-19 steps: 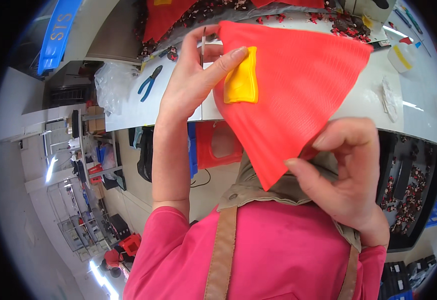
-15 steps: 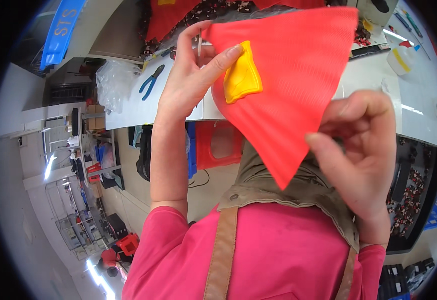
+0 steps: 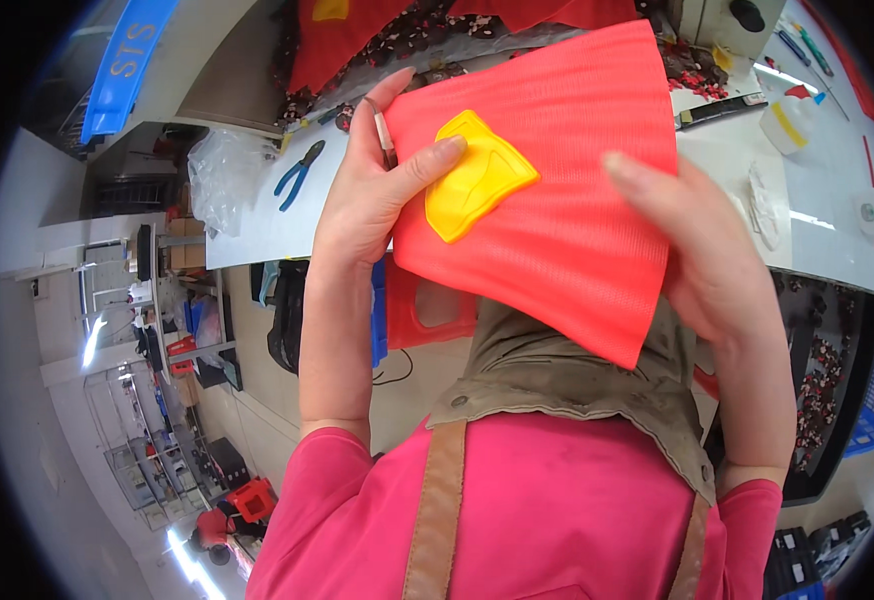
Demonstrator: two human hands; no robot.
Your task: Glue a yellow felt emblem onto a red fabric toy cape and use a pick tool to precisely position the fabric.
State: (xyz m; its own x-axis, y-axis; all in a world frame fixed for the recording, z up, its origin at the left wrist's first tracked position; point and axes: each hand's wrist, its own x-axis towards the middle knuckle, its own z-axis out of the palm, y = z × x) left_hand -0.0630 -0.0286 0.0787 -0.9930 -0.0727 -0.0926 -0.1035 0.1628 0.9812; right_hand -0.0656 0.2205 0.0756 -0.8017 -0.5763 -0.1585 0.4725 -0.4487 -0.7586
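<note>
A red, ribbed, flexible cape-shaped piece (image 3: 577, 130) is held up in front of me, with a raised yellow emblem (image 3: 482, 175) on its face. My left hand (image 3: 377, 185) grips its narrow left end, thumb pressed on the emblem and fingers behind. A thin metal-looking item (image 3: 382, 135) lies across those fingers; its kind is unclear. At the wide right edge is my right hand (image 3: 702, 240), its thumb over the front, slightly blurred, and its other fingers hidden behind the piece.
Blue-handled pliers (image 3: 300, 176) and a clear plastic bag (image 3: 219, 175) lie on the white table (image 3: 257, 235). Behind are more red pieces (image 3: 342, 45) among dark, red and white bits. A white bottle (image 3: 787, 125) stands right; a red stool (image 3: 432, 310) is below.
My right hand has moved from the lower corner to the piece's right edge. The piece has turned and spread flatter, showing its full width, while my left hand keeps its hold.
</note>
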